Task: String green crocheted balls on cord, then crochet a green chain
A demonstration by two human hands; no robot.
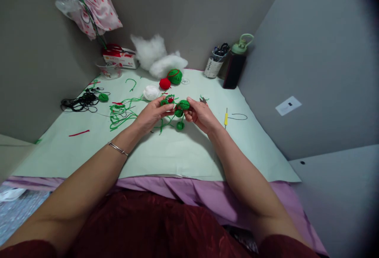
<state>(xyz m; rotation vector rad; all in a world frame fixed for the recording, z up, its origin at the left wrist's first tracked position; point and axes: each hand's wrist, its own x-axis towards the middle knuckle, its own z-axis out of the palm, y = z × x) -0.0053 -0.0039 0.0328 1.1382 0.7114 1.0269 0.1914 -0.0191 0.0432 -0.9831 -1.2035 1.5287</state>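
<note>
Both hands hold parts of a green crocheted piece above the middle of the table. My left hand (154, 112) is closed on its red-and-green crocheted part (169, 99), which has a white edging. Between thumb and fingers, my right hand (199, 112) pinches a green crocheted leaf-shaped part (184, 104). Below the hands hangs a small round green ball (180, 125), and loose green yarn ends trail nearby. A white yarn ball (151, 92) lies just beyond my left hand. Small scissors (203, 100) lie behind my right hand, partly hidden.
Red yarn (164, 83) and green yarn (175, 76) balls sit before white stuffing (167, 63). Tangled green yarn (121, 117) and black cord (81, 102) lie left. At right are a yellow-handled hook (226, 119), a pen cup (213, 66) and a bottle (235, 68).
</note>
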